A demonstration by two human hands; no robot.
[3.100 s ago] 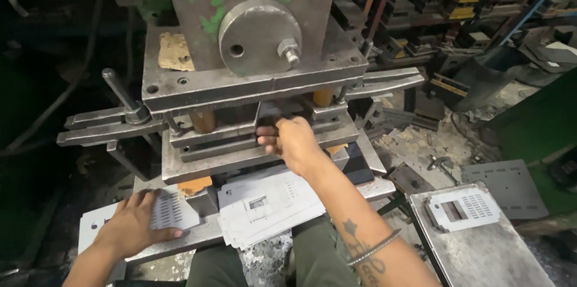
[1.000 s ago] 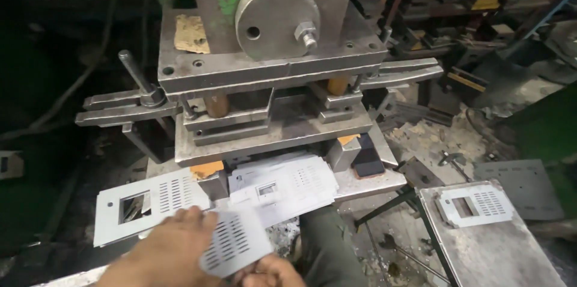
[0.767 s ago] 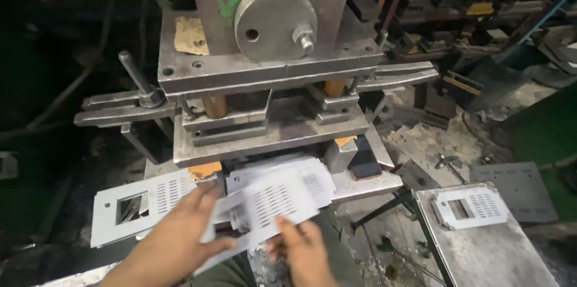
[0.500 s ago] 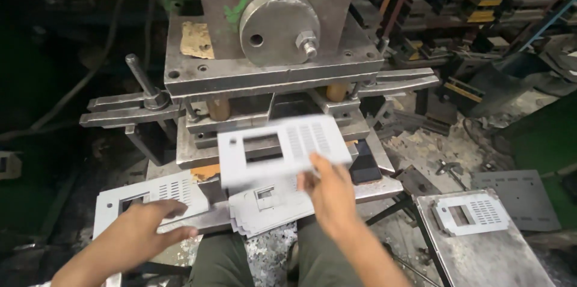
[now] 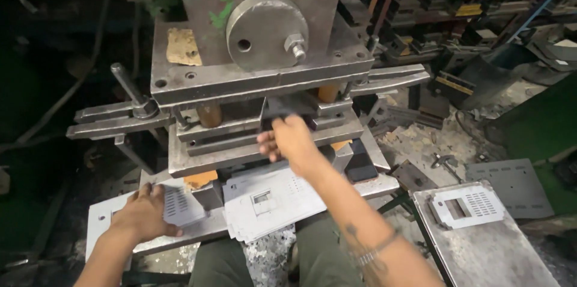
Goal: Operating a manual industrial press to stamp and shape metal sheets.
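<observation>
Reaching in: the right hand [image 5: 293, 141] is now at the gap of the press [image 5: 258, 76], fingers curled forward at the die opening; half a second back it held a perforated grey plate up in the air, and that plate no longer shows in the hand
Right hand state: knuckles up, fingertips hidden in the shadow of the gap; whether they pinch the plate's edge or merely push it, I cannot tell
Plate position: judging by the change, the sheet has gone between the upper and lower die blocks; only dark metal shows there, so its seating cannot be confirmed
Left hand: the left hand [image 5: 143, 214] lies flat with fingers spread on a perforated plate [image 5: 180, 206] at the left of the bench; it sat in much the same spot a moment ago, so it has hardly shifted
Stack in front: a loose pile of plates [image 5: 270, 200] lies between the two forearms, just below the die; it looks untouched since the last glimpse
Meaning: my reading is that loading is in hand and the fingers are inside the danger zone; they would need to come clear before any stroke
Further out: a finished-looking plate [image 5: 466, 206] with a rectangular cut-out rests on a metal side table [image 5: 499, 257] to the right; a lever bar [image 5: 129, 88] sticks up at the left of the press; scrap litters the floor beyond
</observation>
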